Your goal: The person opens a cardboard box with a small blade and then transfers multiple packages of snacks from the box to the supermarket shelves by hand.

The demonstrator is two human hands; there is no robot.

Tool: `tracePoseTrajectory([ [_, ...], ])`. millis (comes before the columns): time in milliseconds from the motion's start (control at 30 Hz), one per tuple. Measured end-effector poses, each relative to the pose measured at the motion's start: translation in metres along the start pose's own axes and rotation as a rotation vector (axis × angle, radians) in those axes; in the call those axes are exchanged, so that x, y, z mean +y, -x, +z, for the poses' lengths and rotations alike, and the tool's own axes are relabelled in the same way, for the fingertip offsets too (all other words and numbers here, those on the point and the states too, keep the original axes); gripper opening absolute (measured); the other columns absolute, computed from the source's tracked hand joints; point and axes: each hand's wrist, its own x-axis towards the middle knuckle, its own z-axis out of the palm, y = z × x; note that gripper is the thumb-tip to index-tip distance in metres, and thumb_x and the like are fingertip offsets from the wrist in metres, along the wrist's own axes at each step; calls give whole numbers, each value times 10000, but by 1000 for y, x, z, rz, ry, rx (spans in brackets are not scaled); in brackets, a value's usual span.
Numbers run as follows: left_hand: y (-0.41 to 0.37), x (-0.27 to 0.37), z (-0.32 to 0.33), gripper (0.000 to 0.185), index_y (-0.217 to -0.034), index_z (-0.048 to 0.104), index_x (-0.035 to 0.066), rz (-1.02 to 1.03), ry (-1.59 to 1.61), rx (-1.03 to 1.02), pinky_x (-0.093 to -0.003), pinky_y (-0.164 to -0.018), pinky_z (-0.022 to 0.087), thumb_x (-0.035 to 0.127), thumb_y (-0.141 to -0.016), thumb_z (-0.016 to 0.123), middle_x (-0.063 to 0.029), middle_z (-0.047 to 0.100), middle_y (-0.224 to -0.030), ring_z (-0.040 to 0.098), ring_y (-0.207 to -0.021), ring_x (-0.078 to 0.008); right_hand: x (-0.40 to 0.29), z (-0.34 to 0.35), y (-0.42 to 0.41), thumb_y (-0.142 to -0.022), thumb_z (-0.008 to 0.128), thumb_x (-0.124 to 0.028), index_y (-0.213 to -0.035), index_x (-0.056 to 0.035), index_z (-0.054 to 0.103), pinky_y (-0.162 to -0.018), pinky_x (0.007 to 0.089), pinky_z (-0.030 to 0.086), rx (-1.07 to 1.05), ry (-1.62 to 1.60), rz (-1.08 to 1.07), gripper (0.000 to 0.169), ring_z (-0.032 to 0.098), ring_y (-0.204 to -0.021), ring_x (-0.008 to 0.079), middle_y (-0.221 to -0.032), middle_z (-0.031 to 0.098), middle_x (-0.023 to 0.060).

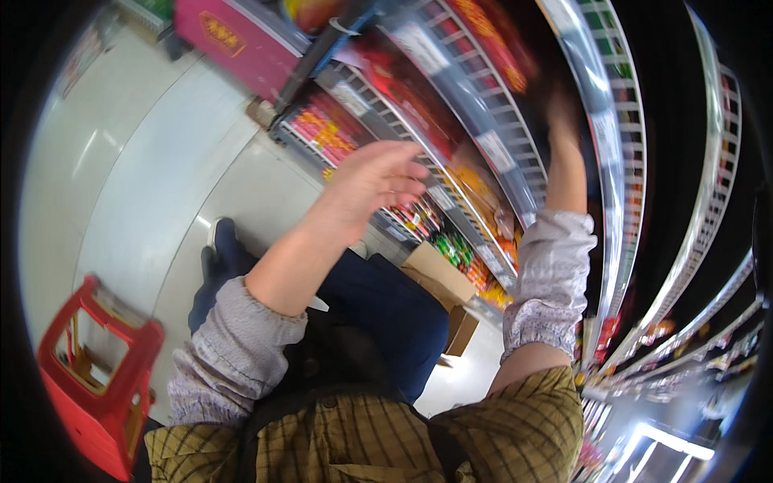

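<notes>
My left hand (pixel 386 181) hangs in front of the lower shelves with nothing in it, its fingers slightly bent and apart. My right hand (pixel 561 111) reaches deep between two shelf tiers. It is dark and blurred there, so whether it holds anything cannot be made out. Closest to it are red packages with yellow print (pixel 492 39) behind a white wire shelf fence (pixel 504 96). One tier down lie red packets (pixel 416 99) and orange-yellow bags (pixel 474 187). Pink and yellow packs (pixel 320 133) fill the bottom shelf at the left.
An open cardboard box (pixel 444 275) stands on the floor near my knee. At the lower left is a red plastic frame (pixel 102 362). A magenta display panel (pixel 241 42) adjoins the dark shelf post (pixel 308 60). More curved shelf edges (pixel 706 199) run along the right.
</notes>
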Motion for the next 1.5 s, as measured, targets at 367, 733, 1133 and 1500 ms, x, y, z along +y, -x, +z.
tracePoseTrajectory([
  [367, -5, -15, 1, 384, -1135, 563, 35, 0, -16, 71, -295, -780, 498, 318, -875, 576, -101, 640, -990, 624, -870, -183, 170, -65, 149, -923, 417, -449, -1312, -43, 452, -1050, 385, 287, -45, -92, 261, 564, 384, -1266, 364, -1346, 444, 211],
  [733, -22, -28, 2, 368, -1125, 550, 28, -27, -30, 68, -280, -735, 508, 301, -880, 581, -96, 637, -952, 619, -845, -171, 138, -74, 152, -802, 637, -455, -1176, 48, 523, -804, 339, 461, -258, -335, 437, 637, 565, -975, 232, -1114, 571, 191],
  [1133, -18, -24, 12, 402, -1243, 492, 78, 17, -50, -107, -333, -829, 498, 332, -932, 515, -82, 620, -1038, 623, -937, -205, 80, -80, 149, -734, 625, -244, -1357, -9, 349, -887, 377, 445, -190, -169, 262, 721, 574, -1038, 326, -1144, 559, 241],
  [1500, -5, -19, 16, 482, -1349, 397, 111, 314, 283, -142, -399, -961, 422, 175, -906, 576, -55, 503, -1263, 493, -1164, -184, -145, -58, 186, -685, 723, -158, -1377, 5, 273, -911, 417, 436, -402, -461, -381, 842, 496, -1121, 382, -1208, 474, 240],
])
